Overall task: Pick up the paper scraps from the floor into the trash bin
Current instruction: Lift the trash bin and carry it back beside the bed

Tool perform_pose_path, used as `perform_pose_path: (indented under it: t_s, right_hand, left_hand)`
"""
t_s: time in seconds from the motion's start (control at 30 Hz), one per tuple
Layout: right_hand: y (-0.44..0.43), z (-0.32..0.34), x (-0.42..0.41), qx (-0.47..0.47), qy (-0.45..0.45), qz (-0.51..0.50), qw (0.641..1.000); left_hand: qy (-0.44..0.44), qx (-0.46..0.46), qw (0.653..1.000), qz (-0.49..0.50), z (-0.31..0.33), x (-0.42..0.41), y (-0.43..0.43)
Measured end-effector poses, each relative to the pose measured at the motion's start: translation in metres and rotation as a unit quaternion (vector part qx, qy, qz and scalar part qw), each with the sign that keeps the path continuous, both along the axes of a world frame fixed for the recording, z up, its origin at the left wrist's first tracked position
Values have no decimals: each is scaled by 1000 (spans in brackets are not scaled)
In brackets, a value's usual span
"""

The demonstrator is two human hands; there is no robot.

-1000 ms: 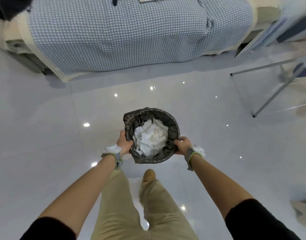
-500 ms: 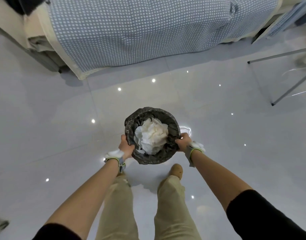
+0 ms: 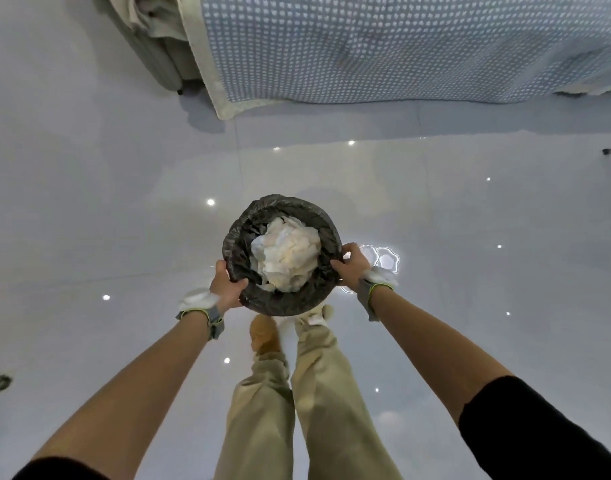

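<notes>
While both hands hold it by opposite sides of its rim, the trash bin (image 3: 282, 303) sits in the middle of the view, just above and ahead of the person's feet. It is lined with a dark bag (image 3: 241, 237) folded over the rim. The paper scraps (image 3: 286, 259) fill it as one crumpled white heap that reaches about the level of the rim.

The left hand (image 3: 226, 287) grips the near-left edge, with the thumb hooked over the lip and pressed on the bag; its fingers go under the wall and are hidden. The right hand (image 3: 350, 266) clamps the right edge, its fingers (image 3: 338, 264) curled onto the rim. Neither hand touches the paper. Each wrist carries a grey strap with a white pad, the left band (image 3: 201, 306) and the right band (image 3: 376, 284).

Below the bin are beige trousers (image 3: 297, 393) and a tan shoe (image 3: 262, 332). The glossy pale floor (image 3: 106, 202) around them shows small light reflections. Well beyond the bin, a blue bedcover (image 3: 401, 46) with white dots hangs down to the floor.
</notes>
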State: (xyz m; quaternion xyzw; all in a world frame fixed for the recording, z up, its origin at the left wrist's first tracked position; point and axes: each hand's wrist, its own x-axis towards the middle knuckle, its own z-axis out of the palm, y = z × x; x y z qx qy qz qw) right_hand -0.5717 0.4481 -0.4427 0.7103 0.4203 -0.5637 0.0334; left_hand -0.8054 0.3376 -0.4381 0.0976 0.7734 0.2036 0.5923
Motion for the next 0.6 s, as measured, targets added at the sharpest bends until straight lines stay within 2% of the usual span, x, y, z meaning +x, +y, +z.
perform_pose_path:
  t_s: [0.13, 0.33, 0.6]
  right_hand:
    - [56, -58, -43, 2, 19, 36, 999]
    - [116, -146, -104, 19, 9, 74, 997]
    - [188, -242, -201, 33, 46, 125, 991]
  left_hand:
    - [-14, 11, 997, 76, -65, -24, 39]
    - [35, 21, 992, 122, -149, -76, 90]
    - [96, 28, 982, 163, -250, -158, 143]
